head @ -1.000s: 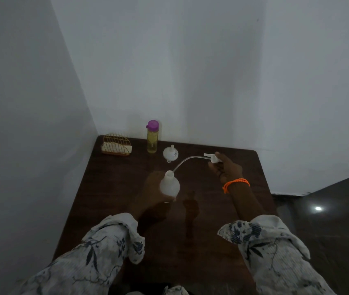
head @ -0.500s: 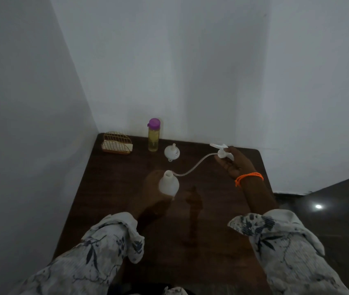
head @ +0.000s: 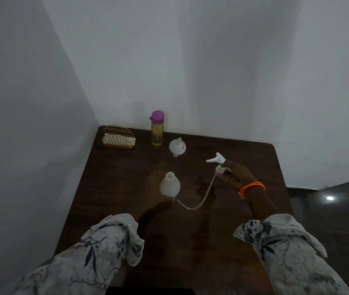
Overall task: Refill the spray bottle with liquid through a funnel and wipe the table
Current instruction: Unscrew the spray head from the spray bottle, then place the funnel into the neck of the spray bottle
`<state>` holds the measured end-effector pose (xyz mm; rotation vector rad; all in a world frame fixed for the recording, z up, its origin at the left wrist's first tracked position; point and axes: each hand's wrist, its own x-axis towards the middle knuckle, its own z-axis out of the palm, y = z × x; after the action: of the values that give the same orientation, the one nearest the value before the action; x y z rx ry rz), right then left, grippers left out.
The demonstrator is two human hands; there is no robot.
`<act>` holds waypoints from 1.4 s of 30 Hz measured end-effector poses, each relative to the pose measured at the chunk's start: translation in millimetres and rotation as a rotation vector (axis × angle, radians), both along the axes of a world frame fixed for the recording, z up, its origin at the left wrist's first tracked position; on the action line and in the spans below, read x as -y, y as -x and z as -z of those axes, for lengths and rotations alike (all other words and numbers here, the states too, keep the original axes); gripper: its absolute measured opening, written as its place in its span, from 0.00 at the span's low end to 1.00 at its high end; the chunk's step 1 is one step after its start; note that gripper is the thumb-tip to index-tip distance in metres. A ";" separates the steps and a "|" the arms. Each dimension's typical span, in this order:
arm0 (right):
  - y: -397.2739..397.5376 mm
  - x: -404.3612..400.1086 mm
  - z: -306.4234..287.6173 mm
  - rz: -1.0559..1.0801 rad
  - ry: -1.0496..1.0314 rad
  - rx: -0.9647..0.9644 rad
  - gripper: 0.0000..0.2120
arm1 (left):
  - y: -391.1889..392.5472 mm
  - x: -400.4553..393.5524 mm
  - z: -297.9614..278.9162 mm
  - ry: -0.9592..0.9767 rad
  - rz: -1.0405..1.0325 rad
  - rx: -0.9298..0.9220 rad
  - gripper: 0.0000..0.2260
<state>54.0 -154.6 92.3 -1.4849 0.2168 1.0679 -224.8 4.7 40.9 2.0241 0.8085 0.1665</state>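
Bottle (head: 170,185) uncapped and upright mid-table in the curled left hand (head: 154,194), right hand (head: 234,177) pinching the sprayer (head: 217,161) clear of it, tube trailing — funnel (head: 177,146) and refill flask (head: 157,128) untouched behind, so filling and wiping remain.

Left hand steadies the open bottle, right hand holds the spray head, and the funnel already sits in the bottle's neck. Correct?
Not quite. In the head view the funnel lies on the table behind the bottle, whose neck is bare. The rest holds.
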 end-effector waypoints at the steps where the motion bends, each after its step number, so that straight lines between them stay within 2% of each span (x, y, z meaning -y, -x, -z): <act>1: 2.6 -1.2 8.4 -0.030 0.032 0.002 0.16 | 0.0 -0.2 3.7 0.005 -0.005 -0.003 0.38; 5: 11.3 -5.3 43.4 -0.072 0.120 -0.015 0.16 | -5.3 -0.2 18.8 -0.032 0.006 0.007 0.39; 9: 20.8 -9.7 68.8 -0.078 0.177 -0.030 0.16 | -10.9 2.5 39.3 -0.038 0.003 0.000 0.44; 14: 27.7 -16.1 87.1 -0.096 0.216 0.026 0.14 | -13.4 4.7 53.3 -0.077 0.039 -0.008 0.45; 22: 26.6 -25.1 100.7 -0.188 0.422 0.215 0.14 | -13.8 9.5 59.1 -0.108 0.041 0.047 0.44; 27: 30.4 -24.0 95.1 -0.333 0.532 0.442 0.13 | -14.1 8.5 59.6 -0.067 0.038 0.048 0.54; 33: 30.9 -20.7 95.2 -0.372 0.569 0.505 0.14 | -3.7 -0.1 55.7 -0.064 0.101 0.038 0.60; 37: 32.8 -18.6 86.5 -0.360 0.586 0.504 0.13 | 18.3 -8.3 52.2 -0.084 0.190 0.007 0.58; 39: 31.9 -18.4 80.6 -0.375 0.632 0.580 0.15 | 30.4 -14.2 49.0 -0.096 0.214 -0.014 0.55; 42: 29.2 -23.8 71.3 -0.369 0.621 0.659 0.15 | 40.4 -26.7 41.1 -0.097 0.141 -0.110 0.48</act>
<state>24.7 -130.8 21.0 -2.4263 -0.2269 0.7563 -265.2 31.4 -0.3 2.1890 0.7336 0.0142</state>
